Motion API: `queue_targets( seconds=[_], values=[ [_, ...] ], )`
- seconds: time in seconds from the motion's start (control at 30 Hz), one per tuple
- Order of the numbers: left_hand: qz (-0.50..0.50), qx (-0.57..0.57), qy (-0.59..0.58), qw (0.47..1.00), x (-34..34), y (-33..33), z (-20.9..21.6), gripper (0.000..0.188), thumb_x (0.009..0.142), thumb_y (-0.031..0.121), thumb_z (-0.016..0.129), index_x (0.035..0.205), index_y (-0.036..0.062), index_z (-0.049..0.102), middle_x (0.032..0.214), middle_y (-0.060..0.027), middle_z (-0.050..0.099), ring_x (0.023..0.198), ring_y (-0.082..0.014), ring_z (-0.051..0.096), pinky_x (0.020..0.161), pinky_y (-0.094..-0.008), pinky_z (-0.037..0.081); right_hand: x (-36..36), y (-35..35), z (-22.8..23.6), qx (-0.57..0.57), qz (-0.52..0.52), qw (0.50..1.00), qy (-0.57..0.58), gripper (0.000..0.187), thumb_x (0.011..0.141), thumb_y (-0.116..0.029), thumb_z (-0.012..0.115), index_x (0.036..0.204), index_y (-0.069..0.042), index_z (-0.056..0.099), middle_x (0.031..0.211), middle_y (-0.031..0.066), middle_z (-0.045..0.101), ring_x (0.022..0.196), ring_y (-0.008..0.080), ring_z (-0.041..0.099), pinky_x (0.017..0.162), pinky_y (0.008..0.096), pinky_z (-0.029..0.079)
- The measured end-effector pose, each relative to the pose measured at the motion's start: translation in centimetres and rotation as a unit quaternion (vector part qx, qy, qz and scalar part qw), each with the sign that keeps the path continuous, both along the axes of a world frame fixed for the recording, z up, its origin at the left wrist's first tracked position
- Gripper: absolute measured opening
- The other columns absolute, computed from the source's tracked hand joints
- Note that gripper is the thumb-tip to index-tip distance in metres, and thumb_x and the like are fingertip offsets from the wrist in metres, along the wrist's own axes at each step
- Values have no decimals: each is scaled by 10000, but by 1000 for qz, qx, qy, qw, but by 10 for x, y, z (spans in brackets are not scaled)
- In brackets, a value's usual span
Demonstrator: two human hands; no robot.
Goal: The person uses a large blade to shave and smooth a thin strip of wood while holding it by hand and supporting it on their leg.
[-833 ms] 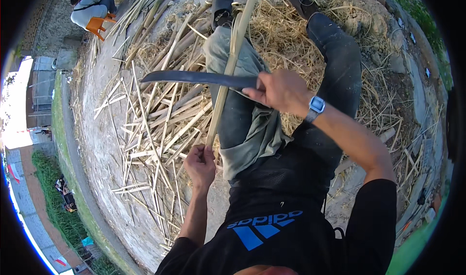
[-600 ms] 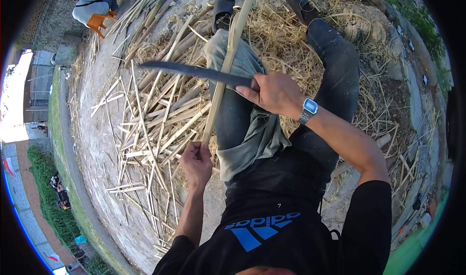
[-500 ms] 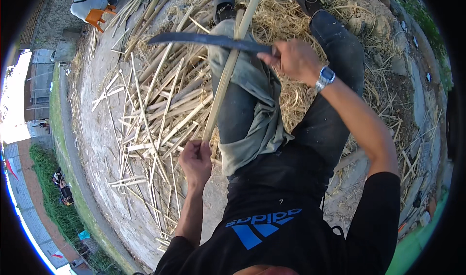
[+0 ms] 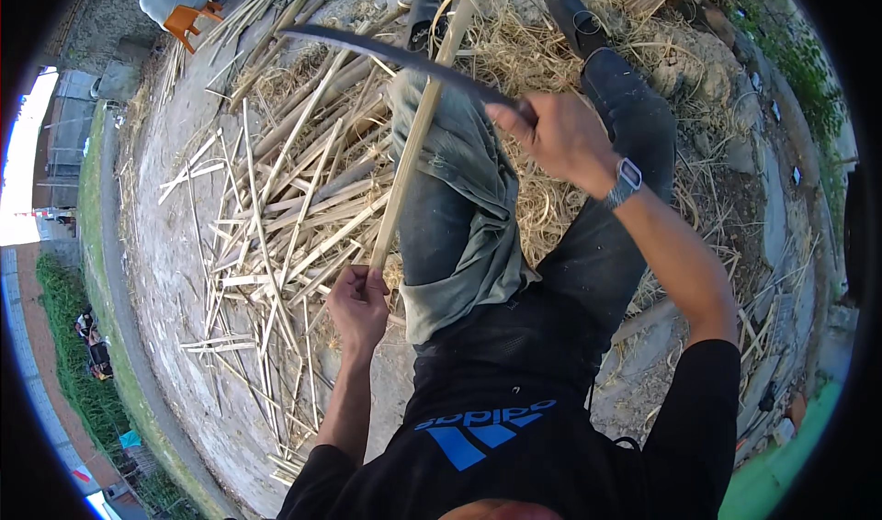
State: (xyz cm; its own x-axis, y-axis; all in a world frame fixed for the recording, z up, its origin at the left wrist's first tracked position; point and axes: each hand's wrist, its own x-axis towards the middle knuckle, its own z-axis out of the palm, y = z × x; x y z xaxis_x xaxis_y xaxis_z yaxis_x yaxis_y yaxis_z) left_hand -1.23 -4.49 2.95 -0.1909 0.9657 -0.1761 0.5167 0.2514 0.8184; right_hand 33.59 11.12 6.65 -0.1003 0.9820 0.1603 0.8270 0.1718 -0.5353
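Note:
A long pale bamboo strip (image 4: 411, 162) runs from my left hand (image 4: 360, 304) up across my covered thigh and past the far edge of the view. My left fingers are closed on its near end. My right hand (image 4: 565, 139) grips the handle of a long, dark, curved knife (image 4: 395, 56). The blade lies across the strip near my knee, its tip pointing to the far left. A thin curled shaving (image 4: 445, 10) stands by the strip beyond the blade. Greyish-green cloth (image 4: 478, 198) drapes over my left leg under the strip.
Many split bamboo pieces (image 4: 294, 198) lie in a loose pile on the ground to the left. Straw-like shavings (image 4: 542, 185) cover the ground between and around my legs. At the far left, a person (image 4: 175, 1) sits on an orange chair (image 4: 188, 22).
My right hand has come slightly nearer, and the blade has turned so that its tip points farther away. A curl of bamboo now shows beyond it. My left hand keeps its hold.

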Motion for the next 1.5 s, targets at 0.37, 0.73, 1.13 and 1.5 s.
queue_targets(
  seconds=[0.37,0.73,1.13,1.5],
  values=[
    [17,126,76,989,-31,-39,-28,165,983,96,706,901,-14,614,636,-48,654,542,-42,542,496,-227,423,-41,-5,12,54,-17,973,225,526,793,-494,872,784,-29,626,571,27,589,531,198,626,565,334,524],
    [-9,195,217,956,-30,-46,-21,115,940,105,736,908,37,649,619,-76,660,492,-140,614,470,-289,458,-68,34,-4,280,-19,933,223,390,719,-263,924,873,-1,679,744,76,642,742,277,683,700,413,541],
    [9,162,132,978,-32,-57,-43,107,966,83,684,905,22,620,588,-72,629,479,-113,596,454,-290,444,-113,69,52,246,123,916,293,331,754,-111,808,667,-4,506,700,130,665,606,265,705,565,384,541],
    [56,79,14,995,-56,-88,-74,153,994,114,656,898,-5,656,589,-16,618,527,-65,571,514,-243,454,-28,164,112,255,381,787,414,414,833,19,672,646,-45,308,542,115,323,449,246,370,479,397,358]
  ],
)
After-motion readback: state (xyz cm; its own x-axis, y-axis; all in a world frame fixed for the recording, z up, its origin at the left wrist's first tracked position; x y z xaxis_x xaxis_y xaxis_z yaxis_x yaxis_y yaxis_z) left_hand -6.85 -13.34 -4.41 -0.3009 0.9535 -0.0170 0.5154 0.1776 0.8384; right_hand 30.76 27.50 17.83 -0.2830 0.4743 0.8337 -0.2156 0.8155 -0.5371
